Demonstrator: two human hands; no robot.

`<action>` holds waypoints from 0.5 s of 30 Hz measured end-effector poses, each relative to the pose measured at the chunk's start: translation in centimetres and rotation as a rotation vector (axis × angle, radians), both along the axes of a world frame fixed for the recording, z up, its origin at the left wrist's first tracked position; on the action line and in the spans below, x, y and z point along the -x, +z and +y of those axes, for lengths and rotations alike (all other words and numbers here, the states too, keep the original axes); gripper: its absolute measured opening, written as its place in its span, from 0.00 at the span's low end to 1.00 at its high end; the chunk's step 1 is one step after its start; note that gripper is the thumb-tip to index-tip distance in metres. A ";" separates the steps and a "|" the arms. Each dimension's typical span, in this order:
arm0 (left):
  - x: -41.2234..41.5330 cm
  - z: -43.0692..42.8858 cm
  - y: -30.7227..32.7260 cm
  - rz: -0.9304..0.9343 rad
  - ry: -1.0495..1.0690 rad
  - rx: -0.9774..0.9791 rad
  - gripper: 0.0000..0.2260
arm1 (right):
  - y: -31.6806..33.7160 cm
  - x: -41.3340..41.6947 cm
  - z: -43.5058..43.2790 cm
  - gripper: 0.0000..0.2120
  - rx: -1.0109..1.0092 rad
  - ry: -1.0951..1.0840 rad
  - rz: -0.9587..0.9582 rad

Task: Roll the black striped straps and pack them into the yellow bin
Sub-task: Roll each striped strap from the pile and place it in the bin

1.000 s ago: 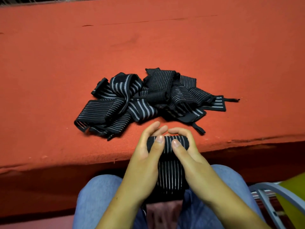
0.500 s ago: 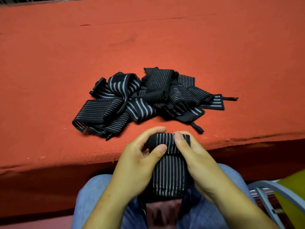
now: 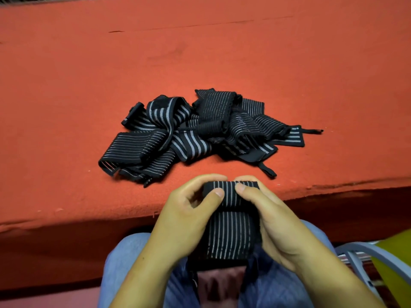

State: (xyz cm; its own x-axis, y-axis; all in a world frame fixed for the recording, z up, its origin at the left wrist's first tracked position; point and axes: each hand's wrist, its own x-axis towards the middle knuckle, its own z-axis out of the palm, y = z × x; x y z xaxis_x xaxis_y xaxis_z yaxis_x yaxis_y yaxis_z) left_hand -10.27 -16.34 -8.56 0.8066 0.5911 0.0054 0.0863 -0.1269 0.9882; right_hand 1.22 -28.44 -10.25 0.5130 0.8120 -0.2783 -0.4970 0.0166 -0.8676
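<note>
A black strap with thin white stripes [image 3: 231, 236] is partly rolled at its top end, just in front of the table's near edge, its loose tail hanging down over my lap. My left hand [image 3: 189, 218] grips the roll from the left, thumb on the front and fingers curled over the top. My right hand [image 3: 269, 221] pinches it from the right in the same way. A tangled pile of several more black striped straps [image 3: 200, 134] lies on the orange table beyond my hands. A corner of the yellow bin [image 3: 393, 265] shows at the lower right.
The orange felt-covered table [image 3: 200, 52] fills the upper view, its front edge running just behind my hands. My knees in blue jeans [image 3: 124, 270] are below. A grey metal chair frame [image 3: 360, 254] stands beside the yellow bin.
The roll at the strap's top has grown thicker as both hands turned it toward me. My thumbs and fingers have shifted round it. The pile has not moved.
</note>
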 end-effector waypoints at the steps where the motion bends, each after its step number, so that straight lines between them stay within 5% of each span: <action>1: 0.1 0.0 0.0 -0.001 -0.008 0.001 0.11 | 0.0 0.1 -0.1 0.10 0.013 0.004 0.008; 10: 0.4 -0.1 0.0 0.070 -0.070 0.170 0.17 | 0.2 -0.2 0.0 0.08 0.033 -0.043 -0.040; 15: 0.2 -0.2 -0.2 0.061 -0.010 0.177 0.12 | 0.2 0.1 -0.2 0.08 0.038 -0.043 -0.049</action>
State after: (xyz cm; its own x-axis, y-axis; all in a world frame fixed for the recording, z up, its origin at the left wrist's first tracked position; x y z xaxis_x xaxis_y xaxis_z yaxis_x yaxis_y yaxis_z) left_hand -10.45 -16.58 -8.74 0.8078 0.5707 -0.1473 0.1467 0.0473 0.9880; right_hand 1.14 -28.60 -10.05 0.5613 0.7780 -0.2823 -0.4532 0.0035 -0.8914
